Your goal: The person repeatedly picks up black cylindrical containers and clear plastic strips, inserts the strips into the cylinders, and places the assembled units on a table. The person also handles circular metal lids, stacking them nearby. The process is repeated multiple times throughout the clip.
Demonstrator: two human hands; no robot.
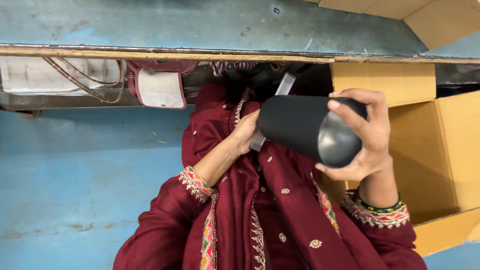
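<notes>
A matte black cylinder (pixel 295 125) lies tilted across the middle of the head view, its rounded dark end facing me. My right hand (pixel 367 137) grips that end, fingers curled over the rim. My left hand (pixel 246 132) is at the cylinder's other end, closed around a flat grey-white strip (pixel 284 86) that sticks up behind the cylinder. Both arms wear dark red embroidered sleeves, and a dark red scarf (pixel 280 200) hangs below the hands.
An open brown cardboard box (pixel 440 165) stands at the right, close to my right wrist. A blue worktable edge (pixel 200 30) runs across the top. Under it hang a maroon and white bag (pixel 160 87) and a white cloth (pixel 35 75). The floor (pixel 75 190) is blue.
</notes>
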